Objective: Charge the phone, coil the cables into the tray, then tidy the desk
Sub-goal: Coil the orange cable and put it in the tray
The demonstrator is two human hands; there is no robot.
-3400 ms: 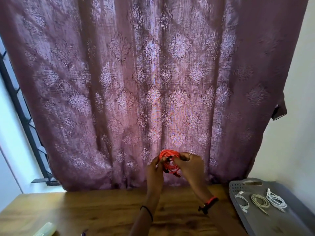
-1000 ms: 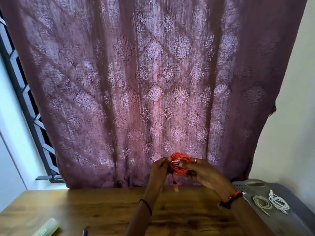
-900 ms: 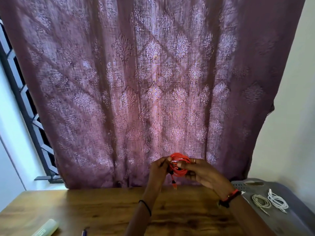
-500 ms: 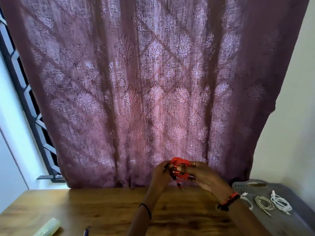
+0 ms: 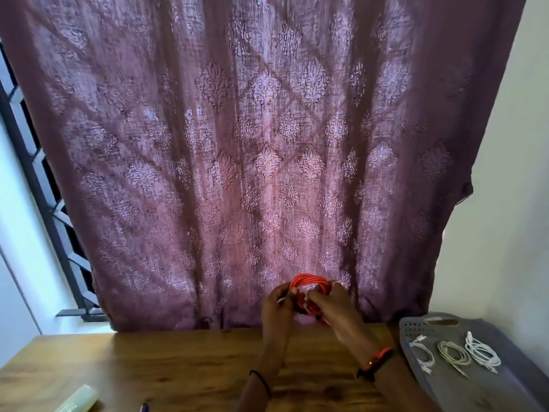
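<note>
A coiled red cable (image 5: 310, 283) is held up above the far edge of the wooden desk (image 5: 184, 364). My left hand (image 5: 277, 307) pinches the coil's left side. My right hand (image 5: 334, 307) grips its right side, fingers curled over the loops. The cable's lower part is hidden behind my fingers. A grey perforated tray (image 5: 487, 388) lies on the desk at the right. In it lie three coiled pale cables: one white (image 5: 421, 353), one beige (image 5: 453, 353), one white (image 5: 482, 353). No phone is in view.
A purple patterned curtain (image 5: 267, 150) hangs right behind the desk. A barred window (image 5: 38, 185) is at the left and a pale wall at the right. A translucent cylinder (image 5: 78, 399) and a pen tip (image 5: 144, 408) lie at the desk's near left edge.
The dangling cable end seen one second ago has been drawn up into the coil. Both hands stay on the coil at about the same height.
</note>
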